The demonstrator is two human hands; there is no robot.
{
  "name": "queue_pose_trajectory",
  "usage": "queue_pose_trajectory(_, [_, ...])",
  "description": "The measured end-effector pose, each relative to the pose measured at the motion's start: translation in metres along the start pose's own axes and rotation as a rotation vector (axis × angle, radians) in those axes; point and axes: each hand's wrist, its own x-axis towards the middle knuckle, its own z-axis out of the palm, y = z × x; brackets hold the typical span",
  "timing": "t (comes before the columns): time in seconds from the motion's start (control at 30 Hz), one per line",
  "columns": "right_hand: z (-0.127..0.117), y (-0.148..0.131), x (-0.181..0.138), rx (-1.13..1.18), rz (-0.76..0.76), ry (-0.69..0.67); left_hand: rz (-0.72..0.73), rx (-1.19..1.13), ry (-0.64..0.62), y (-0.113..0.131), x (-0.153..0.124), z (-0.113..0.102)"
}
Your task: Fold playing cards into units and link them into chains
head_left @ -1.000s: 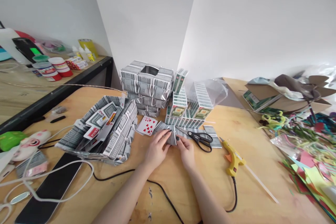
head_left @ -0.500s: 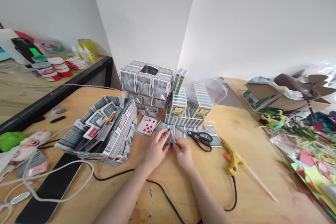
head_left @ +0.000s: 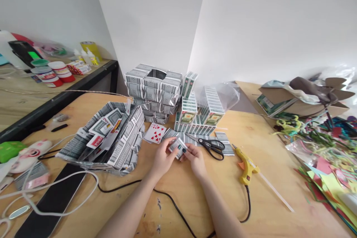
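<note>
Grey-patterned card stock sits pinched between your two hands: a small folded playing card (head_left: pixel 177 145), lifted just above the bench (head_left: pixel 267 137) in front of the loose face-down cards (head_left: pixel 226 148). Your left hand (head_left: pixel 161 158) closes on its left edge, and your right hand (head_left: pixel 195 156) nips the right end with its fingertips. Both grips are narrow around the piece.

The step looks like creasing or tucking a fold. To do it well, line up the long edges before you press, then run a thumbnail along the crease so it sets sharp. Work over bare wood, clear of the scissors (head_left: pixel 213 144) just to the right and the nine of hearts (head_left: pixel 155 133) to the left. The yellow glue gun (head_left: pixel 247 163) lies near your right hand, so mind its nozzle and cable.
</note>
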Motion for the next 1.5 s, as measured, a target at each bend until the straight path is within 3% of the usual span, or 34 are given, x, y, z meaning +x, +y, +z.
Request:
queue_pose_trajectory(0.1, [0.004, 0.003, -0.003, -0.131, -0.027, -0.03, -0.087, 0.037, 0.007, -0.002, 0.0, 0.002])
queue_pose_trajectory(0.4, [0.008, -0.002, -0.007, -0.39, -0.038, -0.183, -0.072, 0.101, -0.02, -0.001, 0.0, 0.001])
queue_pose_trajectory(0.67, [0.015, 0.007, -0.009, -0.116, 0.022, -0.222, -0.201, -0.243, -0.022, 0.004, 0.004, -0.001])
queue_pose_trajectory(0.83, [0.016, 0.008, -0.006, -0.039, 0.058, -0.262, -0.246, -0.308, 0.032, 0.004, 0.003, 0.0])
queue_pose_trajectory(1.07, [0.017, 0.006, -0.005, -0.015, 0.099, -0.238, -0.279, -0.287, 0.08, 0.002, 0.0, 0.002])
queue_pose_trajectory(1.2, [0.017, 0.006, -0.007, -0.011, 0.126, -0.259, -0.269, -0.158, 0.193, 0.002, 0.0, 0.001])
queue_pose_trajectory(1.37, [0.019, 0.004, -0.007, 0.001, 0.122, -0.251, -0.229, -0.028, 0.176, 0.0, 0.0, 0.0])
queue_pose_trajectory(1.5, [0.017, -0.001, -0.003, 0.049, 0.123, -0.174, -0.196, 0.1, 0.25, -0.002, -0.002, -0.005])
